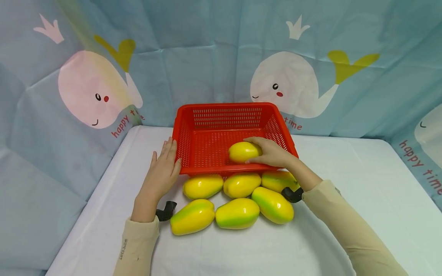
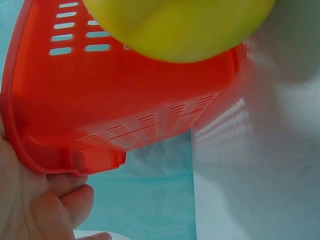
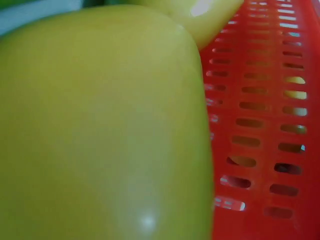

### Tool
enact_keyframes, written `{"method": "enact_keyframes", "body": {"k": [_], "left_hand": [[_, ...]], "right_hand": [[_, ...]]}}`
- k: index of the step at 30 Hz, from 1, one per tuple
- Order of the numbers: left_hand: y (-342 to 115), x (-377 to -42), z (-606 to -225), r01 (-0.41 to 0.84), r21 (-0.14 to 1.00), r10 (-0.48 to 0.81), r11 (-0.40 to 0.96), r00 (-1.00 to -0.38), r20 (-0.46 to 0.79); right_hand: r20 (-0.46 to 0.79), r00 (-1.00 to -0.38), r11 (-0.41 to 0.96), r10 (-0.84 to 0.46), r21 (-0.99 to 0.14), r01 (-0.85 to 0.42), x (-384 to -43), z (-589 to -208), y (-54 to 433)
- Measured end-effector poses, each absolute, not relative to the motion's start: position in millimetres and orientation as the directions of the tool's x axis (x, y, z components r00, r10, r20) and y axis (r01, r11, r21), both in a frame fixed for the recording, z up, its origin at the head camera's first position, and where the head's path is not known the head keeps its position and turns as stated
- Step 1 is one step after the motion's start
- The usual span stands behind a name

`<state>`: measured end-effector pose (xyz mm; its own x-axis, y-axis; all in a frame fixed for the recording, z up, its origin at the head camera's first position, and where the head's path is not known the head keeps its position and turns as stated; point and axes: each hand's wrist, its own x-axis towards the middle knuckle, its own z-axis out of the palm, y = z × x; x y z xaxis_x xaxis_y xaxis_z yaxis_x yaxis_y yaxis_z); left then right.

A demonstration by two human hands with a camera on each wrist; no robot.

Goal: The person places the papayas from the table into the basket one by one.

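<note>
Yellow fruit [image 1: 239, 152] is held in the right hand [image 1: 272, 152], with the fingers curled over its far side and the thumb set against its near side. Its long axis runs roughly left to right, and its free end projects to the left of the right fingertips. The held piece is located inside the red basket [image 1: 221, 170], near the front wall; whether the basket floor is touched cannot be told. The right hand is the nearer one. The left hand [image 1: 160, 170] is placed well to the left, its fingers straight and laid along the basket's left side; no fruit is gripped by it.

Seven fruits are counted in total: one in the right fingers and six outside the basket, on the near side of those fingers. Three, the far-row fruits [image 1: 242, 185], are lined up just beyond the front wall, the rightmost partly covered by the right wrist. Three, the near-row fruits [image 1: 237, 214], are set closer to the person, the rightmost slanted.

One basket is counted. Two black wrist pieces [image 1: 292, 194] are seen, one at each wrist. One white table [image 1: 345, 184] is spread beneath. Beyond the fingers, a blue backdrop [image 1: 207, 69] is hung, printed with whales.
</note>
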<state>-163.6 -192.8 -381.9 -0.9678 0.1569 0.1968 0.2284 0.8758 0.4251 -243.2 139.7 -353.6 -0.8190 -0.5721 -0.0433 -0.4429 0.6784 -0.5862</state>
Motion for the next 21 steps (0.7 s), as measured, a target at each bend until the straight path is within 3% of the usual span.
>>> {"method": "enact_keyframes", "body": {"k": [10,21], "left_hand": [[-191,-164,-383,0.230,0.426,0.162,0.875,-0.968,0.192],[-193,-165,-384,0.226,0.424,0.157,0.877,-0.969,0.193]], "right_hand": [[-0.064,-0.815,0.681,-0.576,-0.590,-0.435,-260,-357,134],[-0.187,-0.815,0.730,-0.548,-0.582,-0.357,-264,-362,134]]}}
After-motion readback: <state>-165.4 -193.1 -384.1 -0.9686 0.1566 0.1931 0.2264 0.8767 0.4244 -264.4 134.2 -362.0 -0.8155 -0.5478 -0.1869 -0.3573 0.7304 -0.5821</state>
